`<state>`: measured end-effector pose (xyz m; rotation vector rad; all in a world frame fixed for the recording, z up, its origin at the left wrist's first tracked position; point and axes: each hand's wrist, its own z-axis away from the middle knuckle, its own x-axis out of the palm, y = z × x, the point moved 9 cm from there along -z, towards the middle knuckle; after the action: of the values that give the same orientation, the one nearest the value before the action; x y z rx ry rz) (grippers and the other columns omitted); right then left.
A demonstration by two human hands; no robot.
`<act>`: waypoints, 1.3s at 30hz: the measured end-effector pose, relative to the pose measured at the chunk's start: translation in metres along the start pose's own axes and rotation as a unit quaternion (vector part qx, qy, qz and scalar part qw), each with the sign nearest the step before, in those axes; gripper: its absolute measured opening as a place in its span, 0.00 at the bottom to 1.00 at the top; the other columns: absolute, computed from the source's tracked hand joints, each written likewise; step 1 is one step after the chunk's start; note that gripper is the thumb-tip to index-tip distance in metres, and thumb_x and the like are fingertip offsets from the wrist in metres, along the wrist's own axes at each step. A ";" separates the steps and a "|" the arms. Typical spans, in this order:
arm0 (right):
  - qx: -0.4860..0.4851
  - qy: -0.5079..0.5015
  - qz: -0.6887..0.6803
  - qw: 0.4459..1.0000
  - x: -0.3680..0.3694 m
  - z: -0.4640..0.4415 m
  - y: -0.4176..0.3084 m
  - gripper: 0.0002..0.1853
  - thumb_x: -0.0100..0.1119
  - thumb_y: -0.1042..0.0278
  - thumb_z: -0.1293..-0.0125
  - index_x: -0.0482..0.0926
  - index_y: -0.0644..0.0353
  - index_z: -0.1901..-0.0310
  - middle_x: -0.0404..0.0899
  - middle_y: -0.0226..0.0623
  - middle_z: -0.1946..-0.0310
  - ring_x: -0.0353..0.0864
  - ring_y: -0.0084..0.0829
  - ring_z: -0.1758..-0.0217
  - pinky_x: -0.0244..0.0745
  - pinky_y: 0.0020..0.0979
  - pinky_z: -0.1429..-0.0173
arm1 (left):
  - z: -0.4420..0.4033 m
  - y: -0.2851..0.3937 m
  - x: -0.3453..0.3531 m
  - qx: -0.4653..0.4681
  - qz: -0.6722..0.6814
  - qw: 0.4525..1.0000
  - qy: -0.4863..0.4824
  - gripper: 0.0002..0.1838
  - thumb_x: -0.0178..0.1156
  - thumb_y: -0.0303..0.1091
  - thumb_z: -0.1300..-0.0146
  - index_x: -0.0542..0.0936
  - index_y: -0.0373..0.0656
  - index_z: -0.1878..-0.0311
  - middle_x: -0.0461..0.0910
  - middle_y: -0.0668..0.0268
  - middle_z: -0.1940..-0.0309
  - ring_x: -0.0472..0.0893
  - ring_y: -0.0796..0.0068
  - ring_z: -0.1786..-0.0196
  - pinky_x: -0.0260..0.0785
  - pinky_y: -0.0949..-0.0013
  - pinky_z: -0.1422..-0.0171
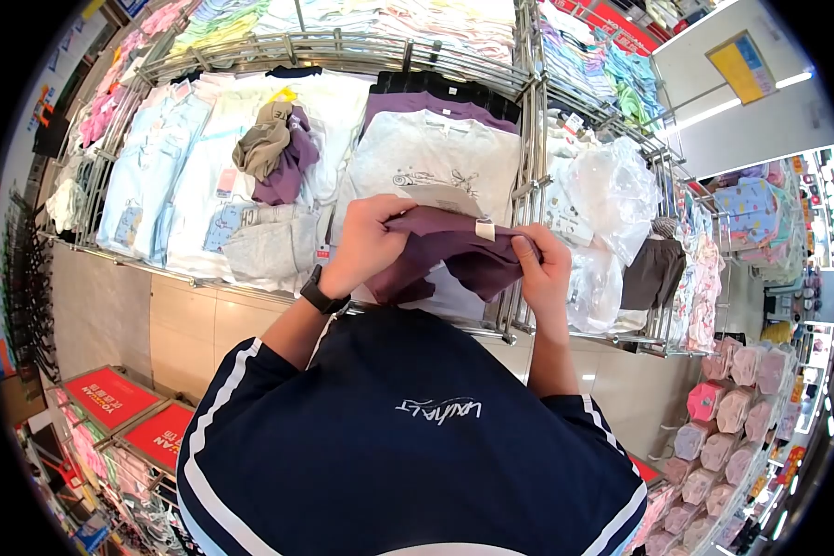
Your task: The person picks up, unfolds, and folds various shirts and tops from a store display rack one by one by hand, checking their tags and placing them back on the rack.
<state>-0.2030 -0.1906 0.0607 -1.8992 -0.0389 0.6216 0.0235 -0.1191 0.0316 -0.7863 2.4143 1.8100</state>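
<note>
Purple shorts [435, 248] are stretched between my two hands, waistband toward the rack, with a small white label [485, 231] at the waist. My left hand [371, 239], below a black watch, is closed on one end of the waistband. At the other end my right hand [544, 264] pinches the fabric, thumb on top. A greyish flat piece [447, 199], perhaps a tag, shows just beyond the waistband. Under and behind the shorts lies a light grey printed shirt [422, 153]. To the left, a crumpled purple garment [294, 167] and a crumpled olive-brown garment [264, 144] rest on white shirts.
Metal rack rails [531, 139] divide the display. Clear plastic bags [612, 199] and dark shorts [655, 269] lie to the right. Light blue clothes [148, 176] are at the left. Red signs [111, 400] stand behind on the left; packaged goods [713, 449] hang at lower right.
</note>
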 end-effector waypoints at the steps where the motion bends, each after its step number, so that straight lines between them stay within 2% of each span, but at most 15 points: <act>1: 0.000 0.001 0.006 1.000 0.000 0.000 -0.001 0.06 0.59 0.72 0.34 0.79 0.67 0.63 0.74 0.33 0.77 0.70 0.25 0.73 0.64 0.25 0.67 | -0.002 0.001 -0.003 -0.004 -0.005 1.000 0.000 0.15 0.55 0.19 0.55 0.83 0.35 0.63 0.82 0.53 0.71 0.82 0.56 0.66 0.72 0.67 0.62; 3: -0.001 0.003 0.019 1.000 -0.001 0.001 -0.004 0.06 0.60 0.73 0.36 0.80 0.66 0.63 0.75 0.37 0.76 0.72 0.28 0.73 0.65 0.26 0.66 | -0.003 0.002 -0.005 -0.012 -0.028 0.999 -0.011 0.13 0.55 0.19 0.55 0.83 0.36 0.64 0.81 0.54 0.72 0.81 0.58 0.68 0.71 0.67 0.64; 5: 0.008 0.007 0.014 1.000 -0.002 0.001 -0.003 0.06 0.60 0.73 0.35 0.80 0.67 0.63 0.75 0.36 0.76 0.71 0.27 0.73 0.66 0.25 0.66 | -0.004 0.001 -0.005 -0.021 -0.064 0.997 -0.033 0.12 0.55 0.19 0.55 0.84 0.36 0.66 0.81 0.56 0.73 0.80 0.59 0.70 0.70 0.67 0.66; 8: 0.030 0.014 0.011 0.999 -0.003 0.002 -0.001 0.06 0.60 0.73 0.35 0.80 0.67 0.63 0.75 0.34 0.77 0.71 0.25 0.73 0.66 0.25 0.66 | -0.006 0.008 -0.002 -0.010 -0.008 0.999 -0.036 0.11 0.56 0.19 0.54 0.84 0.37 0.68 0.79 0.58 0.76 0.78 0.62 0.73 0.67 0.67 0.69; 11: 0.045 0.021 -0.002 0.999 -0.005 0.003 0.002 0.06 0.60 0.72 0.35 0.79 0.67 0.64 0.75 0.34 0.77 0.70 0.23 0.73 0.66 0.24 0.65 | -0.005 0.007 0.001 -0.006 0.023 0.999 -0.044 0.10 0.57 0.18 0.53 0.84 0.36 0.66 0.74 0.63 0.80 0.73 0.72 0.76 0.63 0.71 0.71; 17: 0.058 0.025 -0.014 0.998 -0.006 0.005 0.006 0.07 0.60 0.71 0.34 0.79 0.68 0.64 0.75 0.31 0.77 0.69 0.20 0.72 0.66 0.23 0.66 | -0.004 0.007 0.000 0.001 0.065 0.997 -0.032 0.11 0.56 0.18 0.51 0.84 0.35 0.64 0.75 0.65 0.78 0.72 0.76 0.76 0.62 0.73 0.72; 21: 0.076 0.028 -0.014 0.997 -0.007 0.005 0.009 0.09 0.60 0.69 0.33 0.80 0.68 0.64 0.75 0.29 0.79 0.68 0.18 0.73 0.65 0.22 0.68 | -0.001 -0.005 0.003 -0.083 0.103 0.990 -0.047 0.01 0.61 0.20 0.51 0.78 0.33 0.74 0.71 0.65 0.82 0.70 0.78 0.77 0.61 0.73 0.72; 23: 0.079 0.035 -0.010 0.996 -0.010 0.005 0.012 0.10 0.60 0.68 0.33 0.80 0.68 0.65 0.75 0.29 0.80 0.67 0.16 0.74 0.65 0.22 0.69 | 0.005 -0.020 0.005 -0.139 0.122 0.980 -0.069 0.09 0.64 0.22 0.50 0.72 0.32 0.79 0.66 0.67 0.85 0.66 0.83 0.78 0.58 0.73 0.73; 26: 0.075 0.042 -0.013 0.996 -0.010 0.005 0.012 0.11 0.60 0.67 0.32 0.80 0.68 0.65 0.74 0.28 0.81 0.67 0.15 0.75 0.64 0.21 0.70 | 0.002 -0.011 0.001 -0.090 0.112 0.988 -0.056 0.18 0.66 0.25 0.47 0.66 0.34 0.83 0.60 0.71 0.87 0.61 0.87 0.78 0.55 0.74 0.75; 30: 0.079 0.039 -0.010 0.996 -0.010 0.004 0.011 0.11 0.61 0.66 0.32 0.80 0.68 0.65 0.75 0.27 0.81 0.67 0.15 0.75 0.64 0.21 0.70 | 0.002 -0.011 -0.001 -0.102 0.134 0.985 -0.049 0.18 0.66 0.25 0.45 0.67 0.35 0.84 0.61 0.74 0.87 0.61 0.88 0.79 0.54 0.75 0.76; 33: 0.104 0.022 -0.015 0.994 -0.008 0.005 0.013 0.12 0.59 0.66 0.30 0.80 0.69 0.64 0.74 0.23 0.76 0.66 0.15 0.70 0.62 0.18 0.65 | 0.003 -0.012 -0.001 -0.098 0.135 0.985 -0.046 0.17 0.64 0.24 0.45 0.66 0.36 0.83 0.61 0.75 0.86 0.60 0.88 0.78 0.53 0.76 0.76; 36: 0.105 0.023 -0.009 0.994 -0.008 0.006 0.014 0.12 0.59 0.66 0.30 0.80 0.69 0.64 0.74 0.23 0.76 0.66 0.14 0.70 0.62 0.18 0.66 | 0.004 -0.009 0.000 -0.117 0.134 0.983 -0.053 0.17 0.63 0.23 0.44 0.65 0.37 0.82 0.60 0.75 0.85 0.59 0.88 0.77 0.52 0.76 0.74; 38: 0.085 0.036 -0.012 0.996 -0.010 0.004 0.013 0.11 0.60 0.66 0.32 0.80 0.68 0.65 0.73 0.25 0.80 0.66 0.14 0.74 0.63 0.20 0.69 | 0.004 -0.009 0.001 -0.137 0.137 0.979 -0.058 0.17 0.63 0.23 0.44 0.65 0.37 0.82 0.60 0.75 0.84 0.59 0.88 0.77 0.53 0.76 0.74; 39: 0.075 0.043 -0.013 0.996 -0.010 0.004 0.012 0.11 0.61 0.66 0.32 0.80 0.68 0.66 0.73 0.26 0.82 0.65 0.14 0.75 0.63 0.21 0.71 | 0.003 -0.009 0.000 -0.117 0.135 0.983 -0.051 0.17 0.63 0.23 0.44 0.65 0.37 0.82 0.61 0.75 0.84 0.59 0.87 0.77 0.53 0.76 0.74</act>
<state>-0.2167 -0.1956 0.0530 -1.7751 0.0362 0.5106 0.0257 -0.1180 0.0228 -0.3749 2.3676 2.2034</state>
